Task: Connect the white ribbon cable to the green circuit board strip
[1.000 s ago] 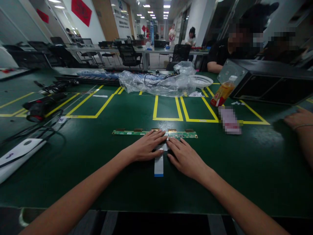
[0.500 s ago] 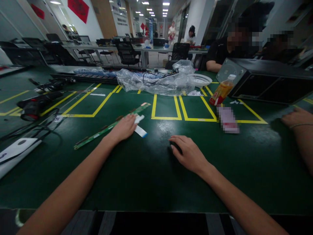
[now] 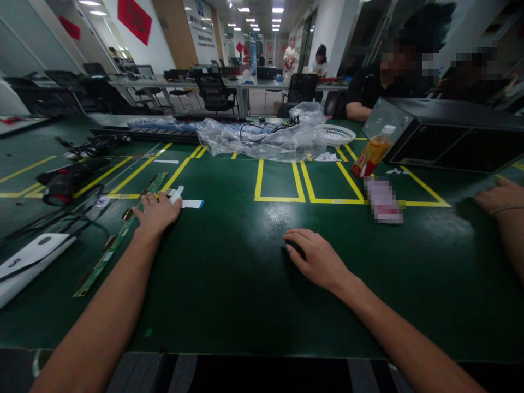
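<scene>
A long, narrow green circuit board (image 3: 108,255) lies slanted on the left part of the table. From its far part a white ribbon cable (image 3: 192,203) with a blue tip sticks out to the right. My left hand (image 3: 158,214) is palm down over the board's far part, its fingers closed about the board and the thumb beside the cable. The fingertips are partly hidden. My right hand (image 3: 317,256) rests on the tabletop with nothing in it, fingers loosely bent and a gap between thumb and forefinger.
Clear plastic wrap (image 3: 262,139) and a white basket (image 3: 335,134) lie at the back. A drink bottle (image 3: 371,152), a pixelated pinkish item (image 3: 383,201) and a black case (image 3: 446,134) stand right. Black tools (image 3: 73,180) and a white device (image 3: 33,265) are left. A co-worker's hand (image 3: 501,197) rests right.
My left hand has moved left, and the circuit board has shifted left with it and turned to point more away from me. The ribbon cable moved along. My right hand stayed in place.
</scene>
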The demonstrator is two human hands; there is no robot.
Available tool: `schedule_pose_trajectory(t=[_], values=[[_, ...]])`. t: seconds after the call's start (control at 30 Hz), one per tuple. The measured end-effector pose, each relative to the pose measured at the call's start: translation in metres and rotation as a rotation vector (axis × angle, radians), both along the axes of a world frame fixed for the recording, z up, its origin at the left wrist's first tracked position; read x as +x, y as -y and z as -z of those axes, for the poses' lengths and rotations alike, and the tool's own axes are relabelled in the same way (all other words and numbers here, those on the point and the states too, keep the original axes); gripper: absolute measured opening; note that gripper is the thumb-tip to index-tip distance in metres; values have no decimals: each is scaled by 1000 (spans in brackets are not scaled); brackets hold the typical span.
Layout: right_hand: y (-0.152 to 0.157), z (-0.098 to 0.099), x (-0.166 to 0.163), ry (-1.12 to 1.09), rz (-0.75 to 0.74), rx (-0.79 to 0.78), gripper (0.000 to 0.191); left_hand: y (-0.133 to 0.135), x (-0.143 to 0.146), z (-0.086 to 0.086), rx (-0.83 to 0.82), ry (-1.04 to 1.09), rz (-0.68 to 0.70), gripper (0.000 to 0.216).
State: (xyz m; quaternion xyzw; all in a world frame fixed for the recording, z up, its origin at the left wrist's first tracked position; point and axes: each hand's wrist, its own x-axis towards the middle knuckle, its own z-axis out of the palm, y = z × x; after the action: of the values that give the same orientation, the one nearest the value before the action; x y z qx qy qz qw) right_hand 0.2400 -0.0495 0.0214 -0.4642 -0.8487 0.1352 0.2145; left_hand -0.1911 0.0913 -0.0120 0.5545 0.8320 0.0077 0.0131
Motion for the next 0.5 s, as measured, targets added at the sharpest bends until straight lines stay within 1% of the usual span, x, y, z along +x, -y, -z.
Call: schedule_pose_trajectory(t=[0.07, 0.13, 0.23, 0.3, 0.37, 0.43, 0.5], values=[[1, -1, 0, -2, 3, -3, 26, -1, 9, -1, -11, -9, 66, 79], [1, -1, -1, -4, 5, -2, 27, 0, 23, -2, -30, -9, 207, 74], [1, 1, -2, 1, 2, -2, 28, 10, 59, -4, -33, -5, 538, 70], [0, 3, -3, 8, 1, -2, 30, 25, 92, -6, -12, 3, 792, 68], [0, 6, -4, 21, -5, 3, 36, 44, 128, -8, 3, 33, 1045, 65], [1, 10, -5, 52, -27, 4, 46, 64, 161, -8, 3, 71, 1223, 64], [2, 12, -7, 100, -57, -4, 54, 79, 184, -8, 11, 91, 1320, 64]])
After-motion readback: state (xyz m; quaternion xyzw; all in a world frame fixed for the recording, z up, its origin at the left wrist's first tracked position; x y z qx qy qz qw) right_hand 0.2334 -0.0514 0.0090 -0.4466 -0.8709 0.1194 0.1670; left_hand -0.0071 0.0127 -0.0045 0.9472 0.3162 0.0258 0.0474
